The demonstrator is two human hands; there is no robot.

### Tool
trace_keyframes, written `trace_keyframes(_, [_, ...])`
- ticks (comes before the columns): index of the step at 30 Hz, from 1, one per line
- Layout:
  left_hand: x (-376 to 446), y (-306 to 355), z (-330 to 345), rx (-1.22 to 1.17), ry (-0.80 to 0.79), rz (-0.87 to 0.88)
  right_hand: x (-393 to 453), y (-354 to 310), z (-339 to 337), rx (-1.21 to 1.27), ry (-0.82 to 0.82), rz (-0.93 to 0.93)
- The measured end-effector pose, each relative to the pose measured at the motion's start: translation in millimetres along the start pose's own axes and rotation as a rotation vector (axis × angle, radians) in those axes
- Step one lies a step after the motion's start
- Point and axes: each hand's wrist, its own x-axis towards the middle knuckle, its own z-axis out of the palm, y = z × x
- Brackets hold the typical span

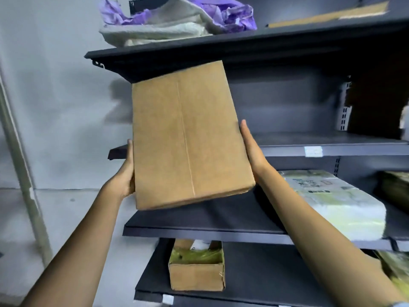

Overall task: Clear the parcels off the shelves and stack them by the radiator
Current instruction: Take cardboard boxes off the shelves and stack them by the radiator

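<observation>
A flat brown cardboard box [188, 138], sealed along a centre seam, is held in the air in front of the dark grey metal shelving unit [287, 233]. The left hand [127, 171] presses against the box's left edge, fingers along the side. The right hand [251, 147] lies flat against the box's right edge, fingers extended upward. The box is tilted, its far end raised toward the upper shelf, and it touches no shelf.

On the shelf below the box, to the right, lies a white plastic-wrapped parcel [338, 202] with a printed label. On the lowest visible shelf stands a small open-topped brown cardboard box [197, 273] containing yellow-green filling. The top shelf carries crumpled purple wrapping [232, 16] and pale folded fabric [159, 29] at its left end. A grey wall [55, 107] stands to the left of the unit.
</observation>
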Motion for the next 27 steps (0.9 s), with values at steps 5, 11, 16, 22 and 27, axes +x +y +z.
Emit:
trace_keyframes(5, [-16, -43, 35, -0.192, -0.396, -0.082, -50, 10, -58, 0.098, -0.123, 0.073])
trace_keyframes(11, [-35, -56, 189, -0.232, -0.577, -0.088, -124, -20, -193, -0.057, 0.184, -0.031])
trace_keyframes(16, [-88, -53, 362, -0.230, -0.856, -0.108, -222, -49, -326, -0.081, 0.507, -0.041])
trace_keyframes(22, [-207, -63, 582, -0.228, -1.195, -0.191, -374, -98, -483, -0.149, 0.843, -0.018])
trace_keyframes(27, [-343, -80, 759, -0.225, -1.416, -0.329, -528, -154, -592, -0.267, 1.096, 0.034])
